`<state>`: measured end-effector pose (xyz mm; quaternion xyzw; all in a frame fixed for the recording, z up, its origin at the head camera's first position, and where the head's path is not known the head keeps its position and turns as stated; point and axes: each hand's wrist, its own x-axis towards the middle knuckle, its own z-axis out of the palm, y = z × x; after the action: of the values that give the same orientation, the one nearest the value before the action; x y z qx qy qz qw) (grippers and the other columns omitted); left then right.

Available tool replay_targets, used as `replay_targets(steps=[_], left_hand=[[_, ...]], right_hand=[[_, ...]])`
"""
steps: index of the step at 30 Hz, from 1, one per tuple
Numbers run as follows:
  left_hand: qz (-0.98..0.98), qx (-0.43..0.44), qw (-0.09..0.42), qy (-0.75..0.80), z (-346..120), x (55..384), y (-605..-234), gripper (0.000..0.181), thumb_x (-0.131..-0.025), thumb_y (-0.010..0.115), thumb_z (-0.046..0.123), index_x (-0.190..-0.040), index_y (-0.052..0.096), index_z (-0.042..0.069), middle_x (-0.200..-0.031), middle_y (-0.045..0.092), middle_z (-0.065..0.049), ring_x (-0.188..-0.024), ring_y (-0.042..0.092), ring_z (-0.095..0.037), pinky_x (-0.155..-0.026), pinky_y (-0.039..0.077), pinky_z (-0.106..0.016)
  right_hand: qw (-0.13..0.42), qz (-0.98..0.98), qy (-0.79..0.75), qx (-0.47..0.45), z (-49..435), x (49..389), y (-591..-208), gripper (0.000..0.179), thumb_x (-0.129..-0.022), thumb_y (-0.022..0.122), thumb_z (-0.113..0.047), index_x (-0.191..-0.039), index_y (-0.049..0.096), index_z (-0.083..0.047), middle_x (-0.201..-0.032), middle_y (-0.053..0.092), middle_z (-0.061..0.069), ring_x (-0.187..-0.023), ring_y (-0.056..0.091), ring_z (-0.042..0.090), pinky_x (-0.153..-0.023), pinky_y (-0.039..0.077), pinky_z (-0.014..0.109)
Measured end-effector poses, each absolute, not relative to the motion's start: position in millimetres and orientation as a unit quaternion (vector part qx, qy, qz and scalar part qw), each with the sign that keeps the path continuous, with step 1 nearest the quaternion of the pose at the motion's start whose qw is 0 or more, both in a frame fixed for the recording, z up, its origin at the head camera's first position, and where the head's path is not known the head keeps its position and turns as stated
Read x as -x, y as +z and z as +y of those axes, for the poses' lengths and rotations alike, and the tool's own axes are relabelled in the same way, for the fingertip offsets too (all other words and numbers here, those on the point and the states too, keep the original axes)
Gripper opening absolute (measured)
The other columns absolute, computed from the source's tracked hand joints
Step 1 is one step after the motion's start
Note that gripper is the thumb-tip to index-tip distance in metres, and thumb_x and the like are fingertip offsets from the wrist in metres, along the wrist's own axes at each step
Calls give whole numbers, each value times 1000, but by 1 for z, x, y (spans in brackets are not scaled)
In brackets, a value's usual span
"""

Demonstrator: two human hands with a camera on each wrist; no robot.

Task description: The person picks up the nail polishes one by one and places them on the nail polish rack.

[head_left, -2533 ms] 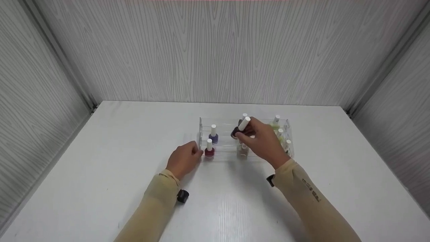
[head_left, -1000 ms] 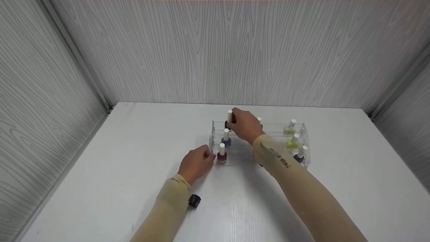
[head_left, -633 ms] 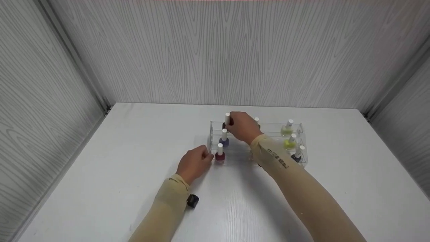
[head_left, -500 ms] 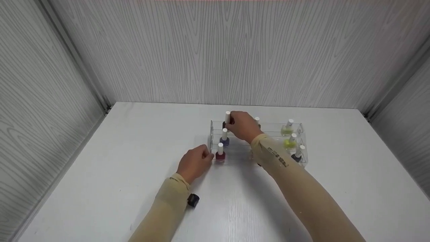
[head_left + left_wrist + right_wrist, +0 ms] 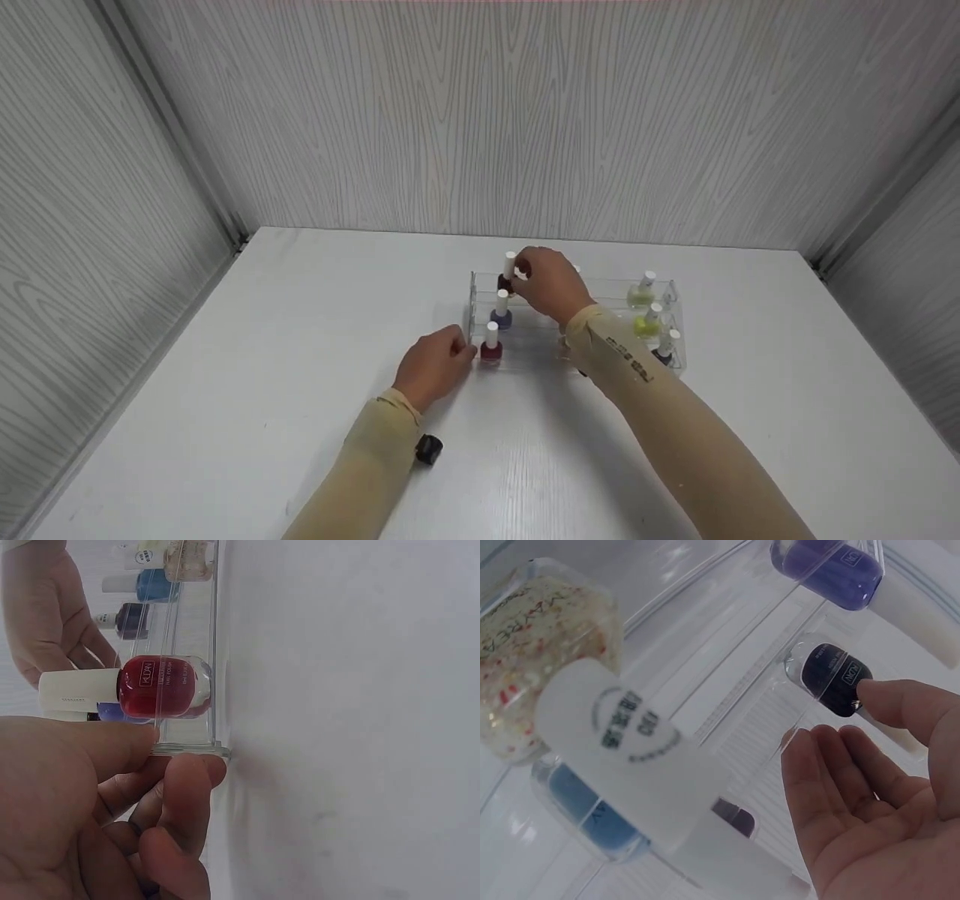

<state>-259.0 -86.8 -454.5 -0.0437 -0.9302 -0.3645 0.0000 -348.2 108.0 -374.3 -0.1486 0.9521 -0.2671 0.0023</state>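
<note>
A clear tiered display rack (image 5: 532, 356) stands on the table with nail polish bottles on its steps. My left hand (image 5: 436, 366) pinches the rack's left end panel between thumb (image 5: 124, 746) and fingers, right beside the red nail polish (image 5: 161, 686). At the top left step, my right hand (image 5: 553, 283) is at a dark nail polish (image 5: 832, 679) with a white cap. In the right wrist view its thumb tip overlaps that bottle, while the other fingers stand apart from it, loosely bent. The purple nail polish (image 5: 501, 319) stands one step lower.
On the rack's right side stand a pale yellow bottle (image 5: 641, 296), a bright yellow bottle (image 5: 646, 325) and a dark bottle (image 5: 663, 354). A glitter bottle (image 5: 551, 652) and a blue bottle (image 5: 592, 810) sit mid-rack. Grey wood-grain panels (image 5: 480, 120) enclose the table.
My right hand has carried the dark nail polish from mid-rack to the top left step, and its fingers have loosened from it. The left hand has stayed at the rack's end.
</note>
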Motion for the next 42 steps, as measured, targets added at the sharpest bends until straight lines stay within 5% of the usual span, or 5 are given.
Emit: replay_targets(steps=[6,13,25,31,42], left_hand=[[-934,31,-2,-356,-99,258,-453,24,-102,65,28,-82,57,16,-72,56,1,-70,51,-18,-65,38,-34],[-932,17,-10,-362,-107,260,-452,24,-102,65,29,-83,58,16,-73,56,0,-72,52,-19,-66,38,-34],[-932,19,-13,-361,-106,260,-449,23,-103,65,28,-85,59,15,-75,60,0,-70,55,-17,-64,41,-33],[-933,18,-13,-358,-105,262,-449,22,-103,64,28,-87,59,14,-76,60,0,-71,55,-17,-65,41,-33],[-937,19,-16,-348,-103,260,-447,20,-103,63,27,-89,59,13,-75,60,-1,-71,54,-17,-64,40,-33]], right_hand=[[-13,948,-278,152,104,339,-374,38,-100,66,-12,-136,60,1,-127,65,17,-117,61,29,-102,48,45],[-53,946,-278,156,114,316,-365,32,-104,53,-6,-136,59,-3,-123,67,12,-116,63,25,-100,50,42],[-249,884,-306,250,215,262,-379,15,-100,61,-4,-108,73,-8,-98,72,1,-84,65,9,-72,55,28],[-269,873,-355,197,258,268,-386,18,-101,59,-3,-103,76,-7,-96,75,1,-78,64,10,-70,49,17],[-277,866,-388,149,282,274,-385,22,-102,55,-4,-99,77,-7,-87,74,8,-72,62,12,-68,46,17]])
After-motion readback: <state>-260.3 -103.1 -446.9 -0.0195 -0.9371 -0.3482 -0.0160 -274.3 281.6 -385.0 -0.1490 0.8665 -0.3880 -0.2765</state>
